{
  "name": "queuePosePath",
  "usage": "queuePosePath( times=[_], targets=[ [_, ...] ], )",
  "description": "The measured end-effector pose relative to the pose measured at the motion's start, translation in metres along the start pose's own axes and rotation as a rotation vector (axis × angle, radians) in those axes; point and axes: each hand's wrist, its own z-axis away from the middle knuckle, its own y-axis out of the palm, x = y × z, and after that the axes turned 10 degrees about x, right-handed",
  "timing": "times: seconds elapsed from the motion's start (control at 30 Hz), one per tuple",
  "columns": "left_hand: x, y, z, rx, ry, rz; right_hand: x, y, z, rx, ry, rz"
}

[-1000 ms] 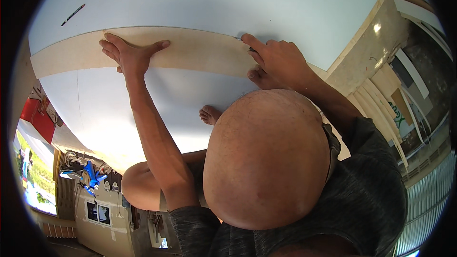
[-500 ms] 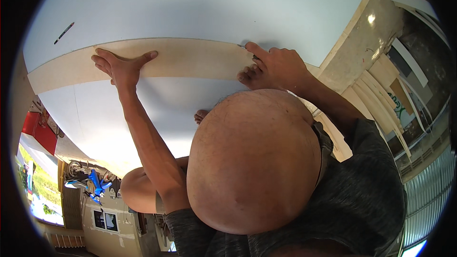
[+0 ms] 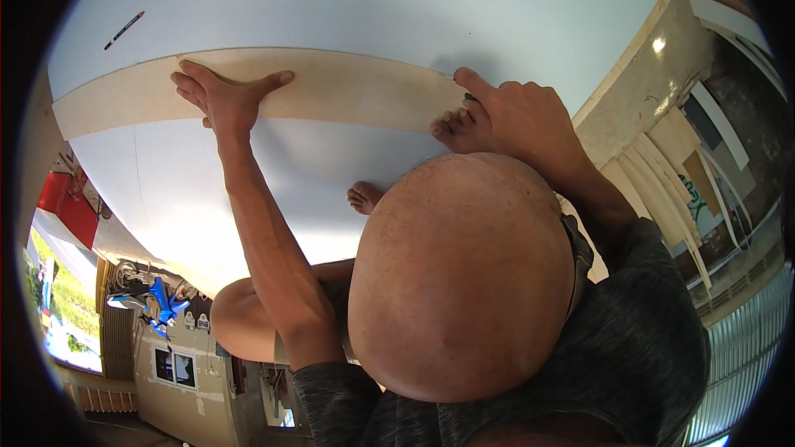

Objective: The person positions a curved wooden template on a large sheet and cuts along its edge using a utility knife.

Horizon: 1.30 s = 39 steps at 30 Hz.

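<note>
A long, pale wooden strip [image 3: 356, 87] lies across a large light-blue sheet [image 3: 331, 4]. My left hand [image 3: 230, 99] presses on the strip's left part, thumb and fingers spread wide. At the strip's right part, my right hand [image 3: 526, 124] is closed round a small dark tool [image 3: 470, 97], mostly hidden by the fingers. The right index finger stretches to the strip's far edge. Bare toes [image 3: 451, 126] rest at the strip's near edge, just beside the right hand. Beyond the strip, on the far left, a dark pencil [image 3: 124, 31] lies on the sheet.
Another bare foot [image 3: 364, 197] is on the sheet's near part. Wooden boards and offcuts [image 3: 662, 182] lie on the floor at the right. Far off at the lower left are a red box-like object [image 3: 70, 215] and a blue motorbike [image 3: 168, 302].
The whole view has shifted a little, so the sheet and strip appear slightly higher and further right. Both hands keep about the same places on the strip.
</note>
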Motion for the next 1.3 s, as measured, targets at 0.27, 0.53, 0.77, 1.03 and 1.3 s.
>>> queuePosePath(
  times=[0.27, 0.53, 0.77, 1.03, 1.3],
  targets=[
    [-0.013, 0.005, -0.002, -0.007, 0.025, 0.089, -0.03, 0.059, -0.09, -0.278, -0.381, -0.688],
    [0.001, 0.0, 0.007, -0.091, 0.028, 0.12, 0.032, 0.044, -0.114, -0.377, -0.413, -0.306],
    [-0.005, 0.007, 0.007, -0.079, 0.046, 0.12, 0.041, 0.039, -0.109, -0.366, -0.326, 0.015],
    [-0.001, 0.008, 0.003, -0.089, 0.052, 0.117, 0.065, 0.017, -0.097, -0.218, -0.231, 0.111],
    [0.002, 0.008, 0.0, -0.103, 0.063, 0.094, 0.071, 0.004, -0.098, -0.108, -0.19, 0.15]
  ],
)
